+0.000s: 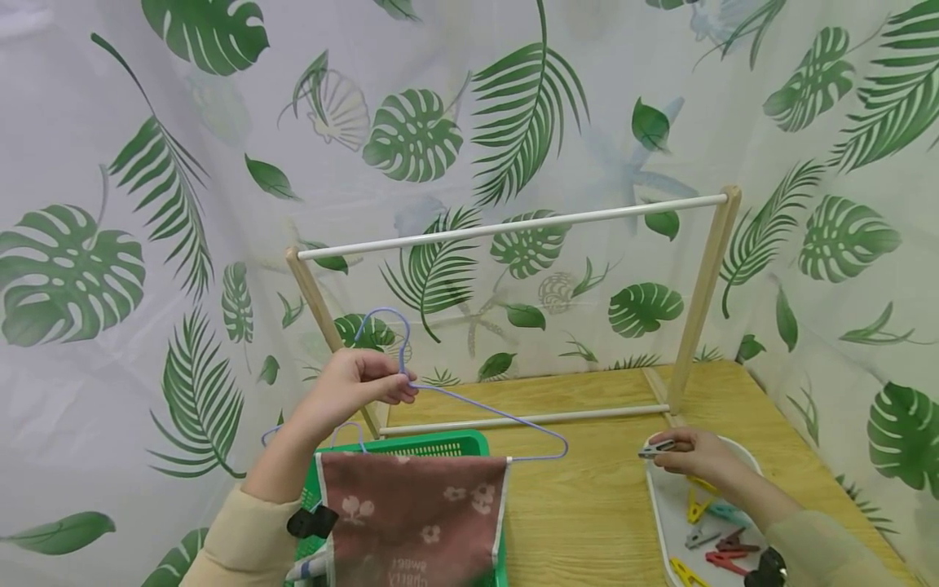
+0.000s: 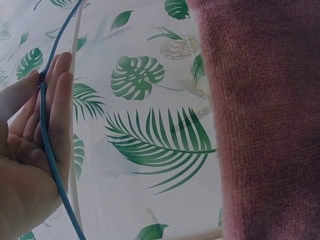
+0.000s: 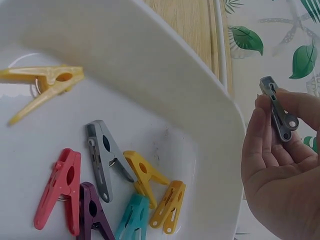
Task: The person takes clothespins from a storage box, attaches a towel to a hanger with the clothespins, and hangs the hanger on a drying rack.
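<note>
My left hand point(image 1: 367, 383) pinches a blue wire hanger point(image 1: 484, 401) at the base of its hook, holding it up above a green basket point(image 1: 440, 444). A dusty-red towel point(image 1: 418, 514) with pale flowers and lettering hangs over the hanger's lower bar. In the left wrist view thumb and fingers meet on the wire, and the towel fills the right side. My right hand point(image 1: 697, 461) pinches a grey clothespin point(image 3: 278, 110) between thumb and fingers, above the near-left rim of a white tray point(image 3: 200, 65). Inside the tray lie several clothespins, including a red one point(image 3: 60, 192) and a grey one point(image 3: 102, 160).
A rack with a white top rail point(image 1: 513, 227) and wooden posts point(image 1: 704, 302) stands on the wooden table point(image 1: 572, 497) behind the hands. Another hanger's hook point(image 1: 348, 425) shows at the basket. A leaf-print curtain point(image 1: 513, 106) surrounds the table.
</note>
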Motion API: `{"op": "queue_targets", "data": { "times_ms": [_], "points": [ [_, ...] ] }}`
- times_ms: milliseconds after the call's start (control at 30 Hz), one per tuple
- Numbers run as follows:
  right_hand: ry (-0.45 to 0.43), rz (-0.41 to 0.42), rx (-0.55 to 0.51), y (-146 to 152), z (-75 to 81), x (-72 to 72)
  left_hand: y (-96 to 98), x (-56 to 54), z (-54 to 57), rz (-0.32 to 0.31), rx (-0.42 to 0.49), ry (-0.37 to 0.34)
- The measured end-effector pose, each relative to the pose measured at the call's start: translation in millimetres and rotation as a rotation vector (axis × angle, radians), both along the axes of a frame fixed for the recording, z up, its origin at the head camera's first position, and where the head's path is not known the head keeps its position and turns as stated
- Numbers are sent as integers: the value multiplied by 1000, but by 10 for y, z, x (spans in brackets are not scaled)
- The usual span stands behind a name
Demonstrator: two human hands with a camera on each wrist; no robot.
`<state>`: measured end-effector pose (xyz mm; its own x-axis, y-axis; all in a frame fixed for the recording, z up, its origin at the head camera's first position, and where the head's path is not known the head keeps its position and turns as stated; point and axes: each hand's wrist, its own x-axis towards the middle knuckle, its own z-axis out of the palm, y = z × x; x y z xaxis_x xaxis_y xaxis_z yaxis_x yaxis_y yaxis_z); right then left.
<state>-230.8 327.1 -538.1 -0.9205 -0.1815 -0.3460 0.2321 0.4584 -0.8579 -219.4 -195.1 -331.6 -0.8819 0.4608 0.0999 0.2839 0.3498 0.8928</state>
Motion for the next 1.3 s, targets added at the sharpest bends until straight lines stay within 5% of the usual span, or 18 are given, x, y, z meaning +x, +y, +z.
{"op": "queue_targets", "data": {
  "times_ms": [500, 1033, 1300],
  "points": [
    [29, 0, 24, -32, 3, -8, 83, -14, 293, 26, -9, 86],
    [28, 5, 28, -19, -39, -15, 474, -63, 683, 33, -28, 133],
    [15, 3, -10, -11, -41, 5, 658, -57, 917, 25, 38, 182]
  ]
}}
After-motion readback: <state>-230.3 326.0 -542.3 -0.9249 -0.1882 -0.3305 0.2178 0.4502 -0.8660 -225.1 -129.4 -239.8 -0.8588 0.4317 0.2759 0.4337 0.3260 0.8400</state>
